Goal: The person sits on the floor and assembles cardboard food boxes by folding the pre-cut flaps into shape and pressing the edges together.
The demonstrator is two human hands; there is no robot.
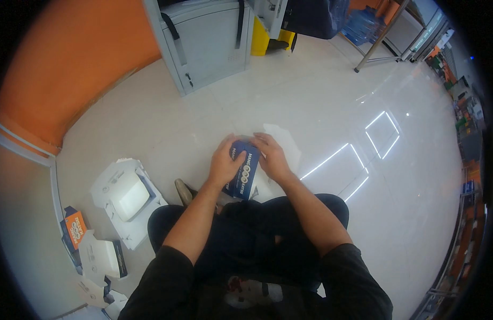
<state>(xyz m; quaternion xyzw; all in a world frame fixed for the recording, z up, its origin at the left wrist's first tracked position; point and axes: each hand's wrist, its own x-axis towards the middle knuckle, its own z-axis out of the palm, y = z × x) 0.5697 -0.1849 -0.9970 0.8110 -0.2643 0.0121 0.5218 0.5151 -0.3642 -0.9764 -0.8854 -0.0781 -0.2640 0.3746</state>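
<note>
Between my hands, close in front of my lap, is a small dark blue cardboard box with white print and a white side. My left hand grips its left side, thumb on the blue face. Round the far right corner of the box curls my right hand, its fingers at the far end. The far end of the box is partly hidden by my fingers. A white flat piece shows beyond my right hand, on the floor; whether it joins the box I cannot tell.
To my left lies a stack of flat white cardboard blanks. Nearer are more blanks and an orange and blue printed piece. A grey metal cabinet stands ahead, a blue water bottle by a metal-legged stand, an orange wall at left.
</note>
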